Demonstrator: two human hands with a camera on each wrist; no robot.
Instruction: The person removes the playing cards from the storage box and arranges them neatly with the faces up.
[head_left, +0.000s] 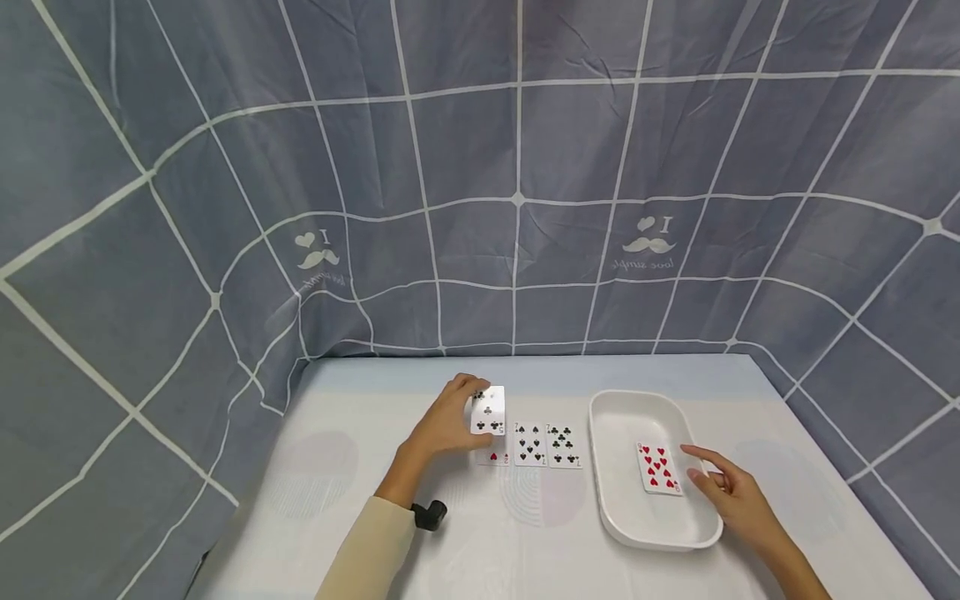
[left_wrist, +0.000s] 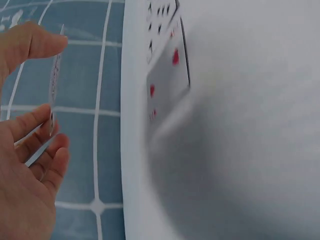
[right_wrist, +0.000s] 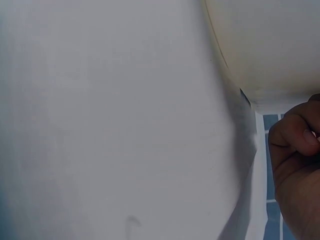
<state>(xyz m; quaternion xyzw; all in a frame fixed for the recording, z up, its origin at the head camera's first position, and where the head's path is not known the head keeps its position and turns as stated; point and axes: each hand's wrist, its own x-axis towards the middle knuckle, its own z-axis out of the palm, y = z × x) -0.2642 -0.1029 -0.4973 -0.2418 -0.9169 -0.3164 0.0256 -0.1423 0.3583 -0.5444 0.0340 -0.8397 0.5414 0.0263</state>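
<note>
My left hand (head_left: pixel 442 421) pinches a five of clubs playing card (head_left: pixel 489 408) between thumb and fingers, holding it up over the table. In the left wrist view the card (left_wrist: pixel 55 82) appears almost edge-on. Under it lies a two of hearts (head_left: pixel 495 457), partly hidden in the head view. To its right are a seven of spades (head_left: pixel 529 445) and a seven of clubs (head_left: pixel 564 447), side by side. My right hand (head_left: pixel 738 500) is at the right rim of a white tray (head_left: pixel 622 521), index finger and thumb spread, the other fingers bent. Near its fingertips, a nine of hearts (head_left: pixel 658 468) lies inside the tray.
The white table (head_left: pixel 360 533) carries a pale printed pattern. A grey curtain (head_left: pixel 465 242) with white grid lines hangs along the back and both sides. A black strap with a small device (head_left: pixel 430 515) sits at the left wrist.
</note>
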